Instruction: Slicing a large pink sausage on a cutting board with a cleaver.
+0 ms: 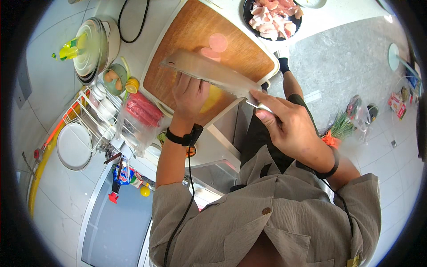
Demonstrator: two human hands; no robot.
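My right hand [288, 123] grips the handle of a broad kitchen knife [213, 68], its index finger along the blade's base. The blade, a little blurred, crosses above the wooden cutting board [186, 30]. Behind the blade's edge, my left hand [190, 91] is curled over a pink sausage [204, 88], which mostly hides under the fingers and blade. A yellow piece [215, 100], perhaps its wrapper, lies beside that hand. Two round pink slices lie on the board beyond the blade: a whole one [218, 42] and one partly covered [210, 53].
A black plate of raw meat [272, 20] stands right of the board. To the left are a lidded pot [91, 50], a bowl of eggs [114, 80], a cut lemon [132, 85], bagged red meat [143, 110] and a dish rack [96, 116]. Green onions [340, 126] lie on the floor.
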